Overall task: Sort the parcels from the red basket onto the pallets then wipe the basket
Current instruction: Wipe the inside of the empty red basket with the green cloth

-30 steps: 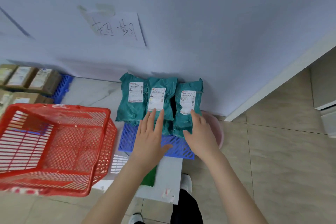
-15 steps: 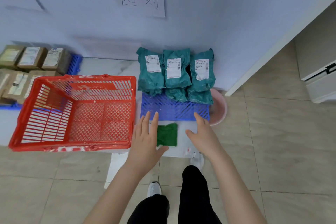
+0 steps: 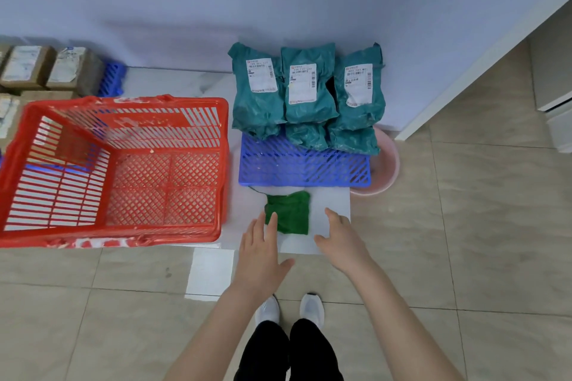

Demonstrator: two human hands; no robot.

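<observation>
The red basket [image 3: 108, 233] sits at the left with no parcels showing through its lattice. The teal parcels [image 3: 309, 93] are stacked at the far end of the blue pallet [image 3: 303, 167], so I judge the sorting done and the wipe next.

The green cloth [image 3: 289, 213] lies crumpled on a white sheet [image 3: 331, 198] just near of the pallet, between my hands. My left hand [image 3: 260, 254] has a wide grip, fingers spread and holding nothing. Its fingertips reach the cloth's near-left edge, but I cannot tell whether they touch. My right hand [image 3: 339, 241] hovers just right of the cloth, its grip also wide and empty.

The cloth looks soft, light and limp. I'd gather it at the bunched middle rather than a corner, so it wads up instead of trailing.

The basket looks like stiff plastic mesh and is probably light. It will likely skid under wiping pressure, so I'd hold its rim with the free hand.
</observation>
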